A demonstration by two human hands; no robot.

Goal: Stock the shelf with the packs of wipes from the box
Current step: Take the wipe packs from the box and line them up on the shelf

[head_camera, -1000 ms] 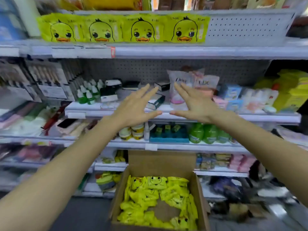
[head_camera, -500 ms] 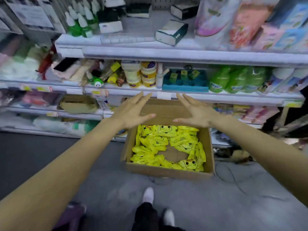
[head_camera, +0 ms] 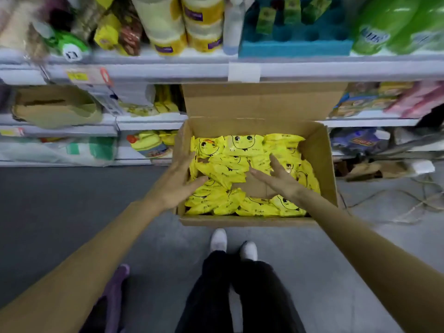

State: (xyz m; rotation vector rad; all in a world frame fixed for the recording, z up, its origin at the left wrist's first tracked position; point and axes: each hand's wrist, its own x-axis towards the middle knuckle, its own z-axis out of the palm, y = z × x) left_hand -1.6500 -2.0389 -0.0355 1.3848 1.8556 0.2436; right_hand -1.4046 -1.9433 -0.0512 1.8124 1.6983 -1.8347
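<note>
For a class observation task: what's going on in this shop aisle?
A person stands over an open cardboard box on the floor before the shelves. The left hand and right hand are both open, low over the yellow packs of wipes inside. Neither hand holds a pack yet.

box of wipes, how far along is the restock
Done: a bare cardboard patch in the middle of the box suggests some packs are already out, though where they went is out of view. In hand: nothing yet; the left hand and right hand reach open over the yellow packs. Left: most of it, since packs cover nearly the whole box floor.
</note>
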